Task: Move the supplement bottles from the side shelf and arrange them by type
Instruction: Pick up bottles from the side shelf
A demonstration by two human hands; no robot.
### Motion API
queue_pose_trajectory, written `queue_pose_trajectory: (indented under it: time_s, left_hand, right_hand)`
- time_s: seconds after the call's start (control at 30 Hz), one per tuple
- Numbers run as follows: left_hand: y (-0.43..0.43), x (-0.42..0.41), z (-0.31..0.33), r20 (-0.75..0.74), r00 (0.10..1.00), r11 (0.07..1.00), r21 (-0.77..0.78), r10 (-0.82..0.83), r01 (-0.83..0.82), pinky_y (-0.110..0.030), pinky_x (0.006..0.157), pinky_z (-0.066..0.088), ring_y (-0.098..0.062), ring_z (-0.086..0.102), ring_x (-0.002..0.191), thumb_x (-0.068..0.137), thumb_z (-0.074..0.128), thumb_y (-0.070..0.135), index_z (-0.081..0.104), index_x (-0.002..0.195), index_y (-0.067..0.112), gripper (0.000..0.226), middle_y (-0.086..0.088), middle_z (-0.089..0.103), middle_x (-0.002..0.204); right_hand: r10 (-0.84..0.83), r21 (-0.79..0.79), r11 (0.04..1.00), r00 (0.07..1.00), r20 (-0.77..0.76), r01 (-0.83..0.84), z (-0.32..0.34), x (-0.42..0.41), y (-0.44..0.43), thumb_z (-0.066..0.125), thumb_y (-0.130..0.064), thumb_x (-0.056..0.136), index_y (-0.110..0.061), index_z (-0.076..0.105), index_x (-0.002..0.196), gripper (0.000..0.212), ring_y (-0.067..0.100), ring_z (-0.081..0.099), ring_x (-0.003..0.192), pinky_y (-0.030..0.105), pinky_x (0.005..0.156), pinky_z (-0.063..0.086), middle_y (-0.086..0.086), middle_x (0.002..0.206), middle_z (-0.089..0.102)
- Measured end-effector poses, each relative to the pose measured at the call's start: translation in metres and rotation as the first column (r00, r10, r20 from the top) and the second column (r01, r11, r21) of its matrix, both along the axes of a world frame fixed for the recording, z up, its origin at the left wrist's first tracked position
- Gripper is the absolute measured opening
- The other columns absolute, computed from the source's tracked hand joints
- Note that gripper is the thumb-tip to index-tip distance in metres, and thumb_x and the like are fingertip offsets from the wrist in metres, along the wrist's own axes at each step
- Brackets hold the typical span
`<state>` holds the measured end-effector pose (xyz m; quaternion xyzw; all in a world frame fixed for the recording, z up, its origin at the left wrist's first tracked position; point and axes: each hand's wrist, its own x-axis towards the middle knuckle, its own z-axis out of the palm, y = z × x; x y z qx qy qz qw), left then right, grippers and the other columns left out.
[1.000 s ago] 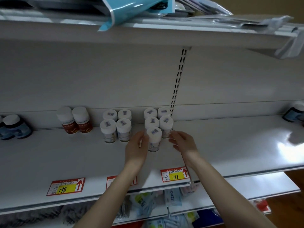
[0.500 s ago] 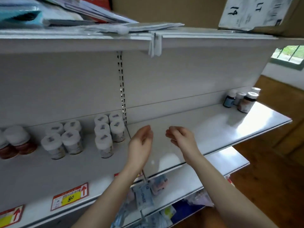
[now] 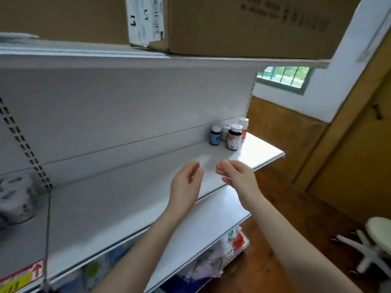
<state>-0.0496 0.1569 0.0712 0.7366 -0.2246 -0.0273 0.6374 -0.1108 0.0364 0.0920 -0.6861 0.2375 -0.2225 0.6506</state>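
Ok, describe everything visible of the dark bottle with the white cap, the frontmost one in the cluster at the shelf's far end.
The dark bottle is round, with a dark brownish body, a white cap and a pale label whose print is too blurred to read. It stands upright on the white shelf near its right end, just right of a blue-labelled bottle, two more bottles behind it. Whether it touches them cannot be told. Neither the left hand nor the right hand touches it.

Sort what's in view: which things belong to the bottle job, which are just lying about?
Job: small mixed supplement bottles at the right end of the white metal shelf; blurred white-capped bottles at far left.
Lying about: brown cardboard box up top; white stool; plastic packets below.
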Motion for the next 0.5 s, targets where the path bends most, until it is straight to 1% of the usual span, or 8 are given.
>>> queue_pose_trajectory:
  time_s: [0.07,0.2,0.33,0.43,0.5]
  left_hand:
    - [-0.025,0.000,-0.001,-0.008,1.000,0.999,0.023,-0.027,0.027,-0.006,0.084,0.034,-0.006,0.052,0.104,0.091,0.051,0.016,0.056,0.121,0.007,0.031,-0.004,0.060,0.122]
    - [-0.070,0.009,-0.007,-0.009,0.998,0.995,0.078,-0.054,0.055,-0.017,0.092,0.037,-0.006,0.054,0.104,0.091,0.051,0.018,0.057,0.121,0.010,0.031,-0.003,0.061,0.122]
    - [-0.115,0.034,-0.015,-0.043,0.996,0.992,0.092,-0.083,0.087,-0.018,0.092,0.037,-0.007,0.054,0.105,0.091,0.051,0.019,0.056,0.122,0.011,0.032,-0.003,0.061,0.122]
    - [-0.151,0.063,-0.017,-0.079,0.992,0.991,0.086,-0.094,0.101,-0.018,0.090,0.036,-0.006,0.053,0.105,0.092,0.050,0.021,0.054,0.124,0.012,0.033,-0.001,0.061,0.122]
    - [-0.172,0.082,-0.018,-0.103,0.992,0.992,0.089,-0.076,0.086,-0.018,0.089,0.037,-0.006,0.054,0.103,0.092,0.051,0.021,0.055,0.123,0.012,0.033,-0.002,0.061,0.122]
  right_hand:
    - [-0.038,0.001,0.999,0.999,-0.003,0.038,-0.005,-0.003,-0.025,0.055,-0.027,0.090,-0.015,0.064,0.095,0.016,0.011,0.066,0.088,0.028,0.084,0.051,0.003,0.093,0.069]
    - [-0.092,0.008,0.996,0.995,-0.029,0.092,-0.021,0.002,-0.069,0.056,-0.027,0.089,-0.013,0.064,0.099,0.018,0.011,0.066,0.088,0.029,0.083,0.051,0.002,0.092,0.068]
    - [-0.119,0.001,0.993,0.990,-0.072,0.119,-0.036,0.022,-0.118,0.055,-0.029,0.090,-0.018,0.062,0.097,0.014,0.012,0.065,0.092,0.029,0.084,0.052,0.002,0.095,0.068]
    - [-0.129,-0.024,0.992,0.989,-0.077,0.128,-0.038,0.048,-0.158,0.054,-0.029,0.090,-0.015,0.061,0.103,0.020,0.012,0.064,0.090,0.028,0.084,0.051,-0.002,0.092,0.066]
    - [-0.131,-0.036,0.991,0.988,-0.084,0.128,-0.038,0.065,-0.183,0.054,-0.028,0.091,-0.015,0.060,0.103,0.019,0.011,0.064,0.088,0.026,0.081,0.050,-0.002,0.092,0.065]
